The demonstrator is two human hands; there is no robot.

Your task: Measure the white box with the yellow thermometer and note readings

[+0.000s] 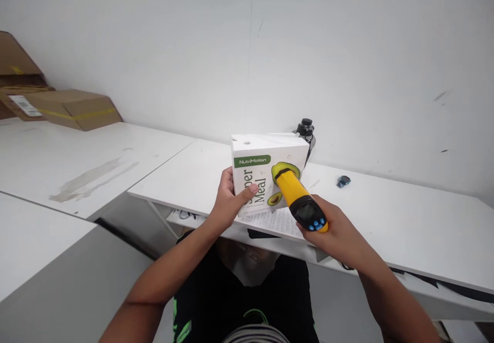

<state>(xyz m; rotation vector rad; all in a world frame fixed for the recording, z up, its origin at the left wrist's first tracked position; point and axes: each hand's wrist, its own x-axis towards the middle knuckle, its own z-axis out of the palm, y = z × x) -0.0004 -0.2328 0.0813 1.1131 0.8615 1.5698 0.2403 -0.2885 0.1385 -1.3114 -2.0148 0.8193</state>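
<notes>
My left hand [232, 196] grips the left side of a white NutriMotion meal box [247, 178], thumb across its printed front and fingers behind. The box stands tilted above the desk edge, with avocado pictures facing me. In my right hand [334, 229] is a yellow and black infrared thermometer [297, 193], held by its handle, which the hand mostly hides. Its nose points at the avocado picture on the box; whether it touches the card I cannot tell. The small screen and blue buttons face up toward me.
Behind the box, a black and grey device [306, 128] stands against the wall. A small dark blue object [343, 181] lies on the white desk [405, 214] to the right. Printed paper [276, 223] lies below the box. Taped cardboard boxes [79, 107] stand at the far left.
</notes>
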